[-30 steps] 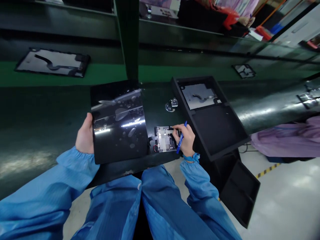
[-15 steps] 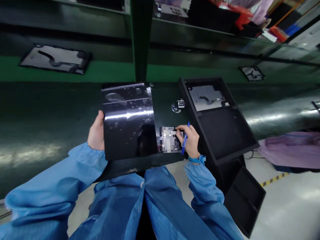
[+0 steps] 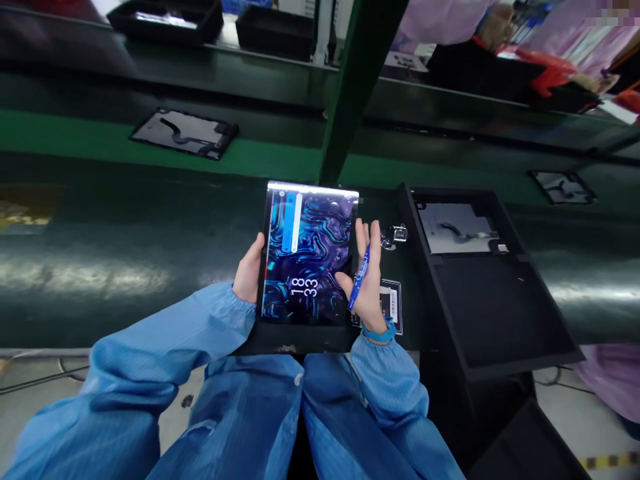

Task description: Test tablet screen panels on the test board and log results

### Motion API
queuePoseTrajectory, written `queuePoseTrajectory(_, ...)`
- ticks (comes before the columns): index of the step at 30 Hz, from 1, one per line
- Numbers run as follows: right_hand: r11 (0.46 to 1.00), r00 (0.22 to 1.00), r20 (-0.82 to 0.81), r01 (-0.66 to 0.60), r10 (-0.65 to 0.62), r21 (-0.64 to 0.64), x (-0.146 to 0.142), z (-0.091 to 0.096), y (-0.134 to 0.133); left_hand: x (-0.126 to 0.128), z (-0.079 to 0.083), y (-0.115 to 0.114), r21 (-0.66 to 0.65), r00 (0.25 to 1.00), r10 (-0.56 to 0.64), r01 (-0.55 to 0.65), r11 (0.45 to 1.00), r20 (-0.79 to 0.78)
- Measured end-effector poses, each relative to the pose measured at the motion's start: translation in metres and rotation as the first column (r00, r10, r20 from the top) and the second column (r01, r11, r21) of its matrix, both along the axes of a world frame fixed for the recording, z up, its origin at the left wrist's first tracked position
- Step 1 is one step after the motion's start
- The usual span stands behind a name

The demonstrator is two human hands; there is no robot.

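A tablet screen [image 3: 320,293] stands before me, lit with a blue and purple wallpaper and the digits 18 and 33. My left hand [image 3: 249,272] is closed on its left edge. By the right edge is my right hand [image 3: 369,287], fingers stretched up and thumb over the glass; I cannot tell if the thumb touches it. A blue pen [image 3: 359,280] is tucked in that hand. Behind the wrist, partly hidden, lies a flat board with a white barcode label [image 3: 393,303].
A small shiny metal part [image 3: 399,233] sits beyond my right hand. To the right, a black tray [image 3: 500,313] holds another panel [image 3: 457,229]. More panels lie on the green strip, at left [image 3: 183,133] and far right [image 3: 563,187]. A dark green post [image 3: 357,87] rises ahead.
The dark screen has lit up. My right hand has left the circuit board for the tablet's right edge, pen still held. The view has swung left.
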State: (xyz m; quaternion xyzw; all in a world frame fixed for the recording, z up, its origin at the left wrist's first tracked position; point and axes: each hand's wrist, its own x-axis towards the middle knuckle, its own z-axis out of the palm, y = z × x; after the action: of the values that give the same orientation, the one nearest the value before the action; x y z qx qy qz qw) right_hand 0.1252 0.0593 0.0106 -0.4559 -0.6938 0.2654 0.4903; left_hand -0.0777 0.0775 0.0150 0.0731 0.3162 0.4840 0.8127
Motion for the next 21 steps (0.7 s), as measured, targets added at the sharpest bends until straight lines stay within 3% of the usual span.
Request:
queuePoseTrajectory(3,1.000,1.000,-0.023,0.021,-0.021,0.007,0.000,-0.003,-0.002,0.001,0.000,-0.002,0.003,1.000,0.022,-0.022,1.000,0.005)
queuePoseTrajectory(8,0.997,0.996,0.070,0.061,-0.058,-0.049,-0.004,-0.002,-0.003,0.002,-0.002,-0.003,0.001,0.999,0.037,-0.037,0.999,-0.015)
queuePoseTrajectory(16,0.999,1.000,-0.003,0.021,-0.021,-0.033,-0.004,-0.005,-0.004,0.001,-0.004,-0.004,-0.026,0.997,0.064,-0.065,0.998,-0.050)
queuePoseTrajectory(21,0.989,0.989,-0.005,0.147,-0.147,0.003,0.007,0.016,0.008,-0.003,-0.011,-0.004,-0.001,0.999,0.004,-0.004,1.000,-0.039)
